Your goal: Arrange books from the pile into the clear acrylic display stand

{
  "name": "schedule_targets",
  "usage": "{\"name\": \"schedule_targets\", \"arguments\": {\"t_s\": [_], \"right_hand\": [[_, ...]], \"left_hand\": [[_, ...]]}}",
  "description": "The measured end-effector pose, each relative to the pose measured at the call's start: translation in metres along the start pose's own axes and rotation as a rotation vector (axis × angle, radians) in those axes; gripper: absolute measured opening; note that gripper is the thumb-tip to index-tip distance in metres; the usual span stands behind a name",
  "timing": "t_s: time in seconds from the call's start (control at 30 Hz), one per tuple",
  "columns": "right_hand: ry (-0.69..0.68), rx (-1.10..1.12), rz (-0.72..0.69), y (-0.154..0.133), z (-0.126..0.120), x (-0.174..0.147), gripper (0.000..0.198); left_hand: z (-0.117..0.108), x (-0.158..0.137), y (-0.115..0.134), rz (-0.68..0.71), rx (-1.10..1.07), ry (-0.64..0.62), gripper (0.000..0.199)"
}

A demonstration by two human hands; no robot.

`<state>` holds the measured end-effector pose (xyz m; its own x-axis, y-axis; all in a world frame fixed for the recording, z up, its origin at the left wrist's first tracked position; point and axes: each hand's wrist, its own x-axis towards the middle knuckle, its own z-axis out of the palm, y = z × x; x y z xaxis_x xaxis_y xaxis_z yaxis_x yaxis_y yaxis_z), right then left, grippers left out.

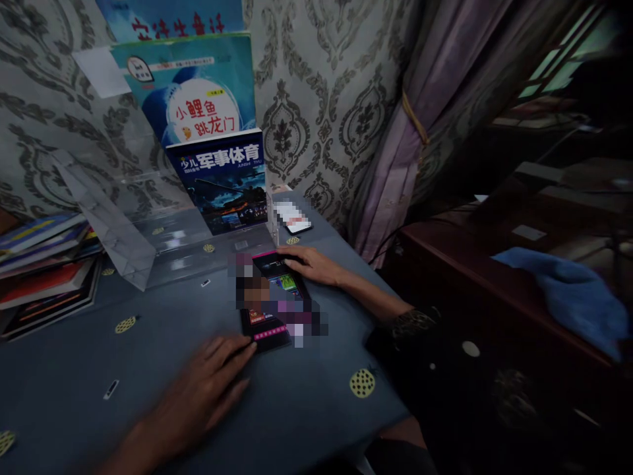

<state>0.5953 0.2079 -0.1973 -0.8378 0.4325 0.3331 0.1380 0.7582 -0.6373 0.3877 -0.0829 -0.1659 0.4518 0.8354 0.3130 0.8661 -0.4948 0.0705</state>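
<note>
A thin black book (271,335) with a pink strip and small coloured pictures lies flat on the table; parts of its cover are blurred out. My right hand (314,265) rests at the book's upper right corner, fingers stretched along its top edge. At the lower left corner is my left hand (212,379), slightly smeared by motion. Its fingers are extended, and the fingertips touch or nearly touch the corner. Just beyond, a dark blue book (230,188) with a military cover stands in a clear plastic rack (111,224).
Behind it in the rack stand a teal book (202,72) and a blue book (173,13). Stacked books (49,270) lie on the left. A phone (295,218) lies near the wall. Right of the tablecloth (163,316) are a tied curtain (390,152) and a blue cloth (568,284).
</note>
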Motion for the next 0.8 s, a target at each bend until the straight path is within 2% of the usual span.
{"name": "schedule_targets", "arguments": {"t_s": [0.17, 0.27, 0.37, 0.47, 0.63, 0.8], "right_hand": [[0.053, 0.172, 0.08, 0.001, -0.008, 0.004, 0.046], [0.084, 0.238, 0.108, 0.0, -0.01, 0.004, 0.048], [0.101, 0.297, 0.127, -0.001, -0.009, 0.004, 0.05], [0.106, 0.336, 0.127, -0.001, -0.008, 0.004, 0.05], [0.122, 0.331, 0.136, 0.0, -0.007, 0.006, 0.059], [0.108, 0.296, 0.13, -0.003, -0.01, 0.005, 0.066]], "left_hand": [[0.017, 0.015, -0.045, -0.079, -0.04, 0.017, 0.047], [0.027, 0.038, -0.075, -0.133, -0.088, 0.007, 0.048], [0.032, 0.068, -0.094, -0.16, -0.099, -0.042, 0.048], [0.034, 0.102, -0.1, -0.139, -0.081, -0.121, 0.053], [0.045, 0.153, -0.092, -0.005, -0.062, -0.207, 0.055], [0.056, 0.169, -0.083, 0.029, -0.038, -0.189, 0.053]]}}
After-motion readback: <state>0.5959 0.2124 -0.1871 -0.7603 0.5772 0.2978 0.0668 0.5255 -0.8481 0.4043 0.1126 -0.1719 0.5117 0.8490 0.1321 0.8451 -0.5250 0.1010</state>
